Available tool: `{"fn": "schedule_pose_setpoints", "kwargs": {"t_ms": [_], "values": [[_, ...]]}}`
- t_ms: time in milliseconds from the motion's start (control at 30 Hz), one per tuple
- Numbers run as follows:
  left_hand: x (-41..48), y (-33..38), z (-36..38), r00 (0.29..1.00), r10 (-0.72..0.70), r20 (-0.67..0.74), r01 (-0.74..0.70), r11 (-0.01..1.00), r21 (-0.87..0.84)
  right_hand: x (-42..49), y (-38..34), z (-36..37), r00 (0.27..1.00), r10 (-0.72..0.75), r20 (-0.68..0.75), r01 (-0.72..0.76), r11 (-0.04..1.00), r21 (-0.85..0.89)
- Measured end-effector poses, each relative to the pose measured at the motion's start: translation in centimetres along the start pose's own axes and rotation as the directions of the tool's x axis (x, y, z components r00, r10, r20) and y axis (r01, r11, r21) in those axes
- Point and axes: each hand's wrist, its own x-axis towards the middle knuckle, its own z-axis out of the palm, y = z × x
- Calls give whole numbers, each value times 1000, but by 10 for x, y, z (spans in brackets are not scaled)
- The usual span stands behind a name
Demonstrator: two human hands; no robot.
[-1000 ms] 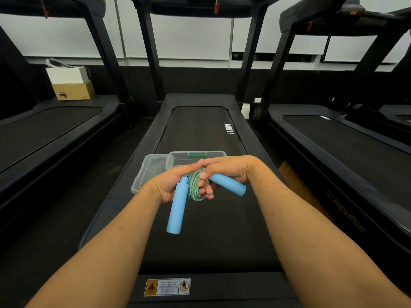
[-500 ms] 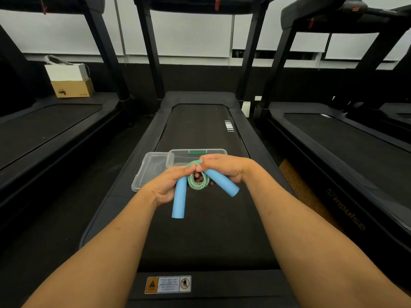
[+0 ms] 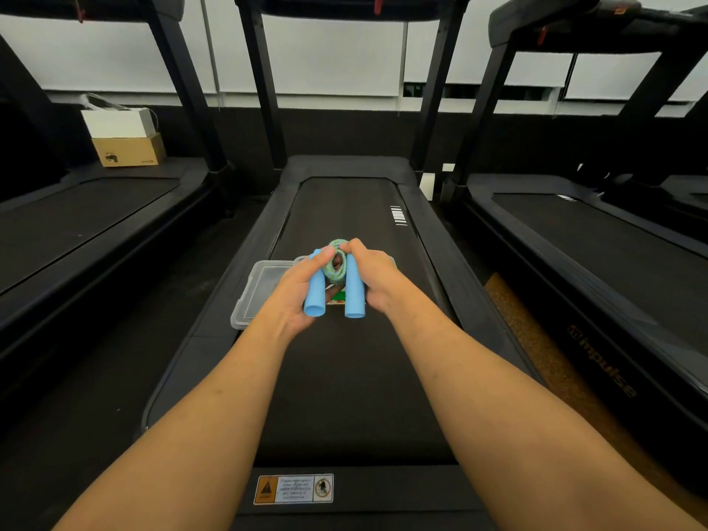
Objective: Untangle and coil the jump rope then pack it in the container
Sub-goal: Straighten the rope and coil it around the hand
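1. Left hand: fingers curled around left blue handle, thumb pressed along its upper end. Firm wrap, not spread.
2. Right hand: fingers curled around right blue handle, thumb and forefinger tips pinching top of rope coil.
3. Thumb tips of both hands nearly meeting above the coil; contact between them hard to tell.
4. Jump rope held in the air between both hands, above the treadmill belt, over the near edge of the clear plastic container.
5. Rope wound into a tight small ring, green-and-blue braid, standing roughly on edge, open centre facing the camera. Sits between the upper ends of the two handles, touching both.
6. Handles side by side, nearly parallel, slightly closer at the far end. Long axes along the belt's length; free ends pointing toward the camera and down, rope ends pointing away.
7. Container mostly hidden behind hands; possibly a green label showing between the handles, view too blocked to confirm.
8. Clear lid flat on the belt's left side rail, just left of the left hand, beside the container.
9. Warning sticker on the near end of the treadmill deck. Cardboard box with a white box stacked on it, on the far-left treadmill.
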Motion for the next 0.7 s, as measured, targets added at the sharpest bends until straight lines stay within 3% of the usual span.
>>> {"fn": "schedule_pose_setpoints", "kwargs": {"t_ms": [100,400,533,700], "values": [[1,-1,1,999,23,22,-23,1000,-9,4,2,6,996,48,-70,-41,995,90],[20,-12,-10,985,19,-171,-17,1000,10,15,12,19,988,109,-112,-73,956,285],[28,-17,-16,975,52,-215,-44,998,38,19,19,20,996,59,-62,-42,968,248],[43,-44,-29,948,15,-319,-2,999,41,23,51,16,993,-44,-105,53,995,86]]}}
